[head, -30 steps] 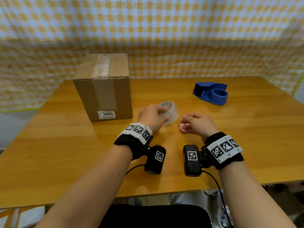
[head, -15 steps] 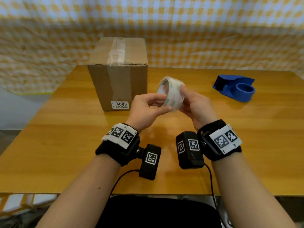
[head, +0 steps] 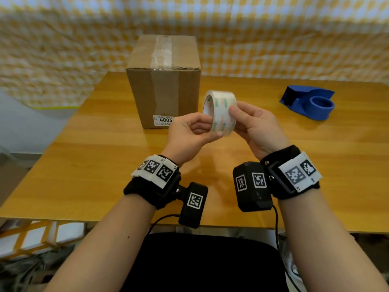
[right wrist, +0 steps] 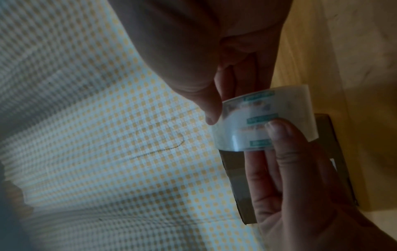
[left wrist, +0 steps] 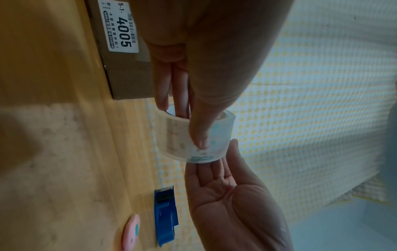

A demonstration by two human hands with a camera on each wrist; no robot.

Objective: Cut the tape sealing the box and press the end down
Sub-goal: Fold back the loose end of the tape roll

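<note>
Both hands lift the clear plastic tape roll [head: 221, 112] above the wooden desk [head: 84, 165]: left hand [head: 189, 135] clamps its rim, right hand [head: 257, 127] pinches its outer face, likely hunting the loose end. The sealed brown cardboard box [head: 164, 81] stands behind.

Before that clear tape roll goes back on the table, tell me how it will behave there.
The clear tape roll is a round hollow ring, so set on its curved face it would probably roll across the table; laid flat it should stay. Its surface looks glossy, likely slippery. The left hand and right hand hold it easily, suggesting lightness.
</note>
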